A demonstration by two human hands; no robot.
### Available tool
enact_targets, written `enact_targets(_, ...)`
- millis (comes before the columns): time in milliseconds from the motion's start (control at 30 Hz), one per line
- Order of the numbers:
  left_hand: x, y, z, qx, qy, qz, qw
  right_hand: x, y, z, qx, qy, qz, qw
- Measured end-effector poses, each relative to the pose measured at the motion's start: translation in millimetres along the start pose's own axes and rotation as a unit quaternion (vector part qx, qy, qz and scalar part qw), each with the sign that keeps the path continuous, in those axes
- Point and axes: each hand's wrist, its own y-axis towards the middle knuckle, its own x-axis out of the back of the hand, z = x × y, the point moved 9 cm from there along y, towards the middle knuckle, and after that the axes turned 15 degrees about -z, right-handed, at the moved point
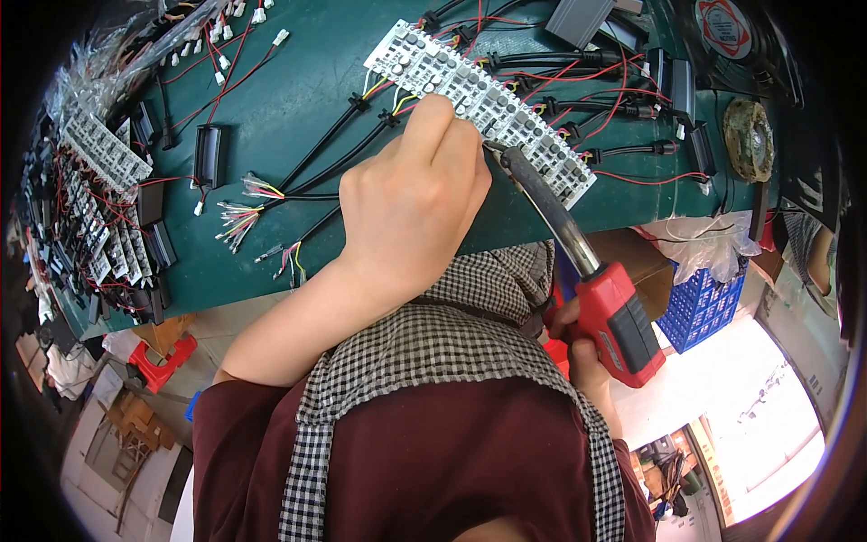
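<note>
head view: on the green desk (298,99), the left hand (411,203) presses fingertips onto a white circuit board strip (479,95), grip closed on it; the right hand (582,357) grips a red soldering tool (619,321), its tip touching the strip.

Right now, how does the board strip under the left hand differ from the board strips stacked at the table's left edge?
The board strip under the left hand lies single and flat mid-table; the stacked strips are piled, overlapping, at the edge. The single strip has the soldering tool tip at it, held by the right hand; the stack is untouched. Both are white panels with dark components and attached wires.
</note>
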Motion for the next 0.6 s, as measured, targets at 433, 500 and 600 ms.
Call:
enact_targets(433, 2, -1, 0, -0.004, -0.011, -0.004, 1.000, 9, -11, -5, 0.166, -0.218, 0.030, 0.961)
enact_targets(500, 4, 0, 0, -0.007, -0.012, -0.009, 1.000, 10, -13, -9, 0.186, -0.206, 0.029, 0.960)
enact_targets(600, 3, -1, 0, -0.010, -0.013, -0.013, 1.000, 7, -8, -7, 0.104, -0.152, 0.001, 0.983)
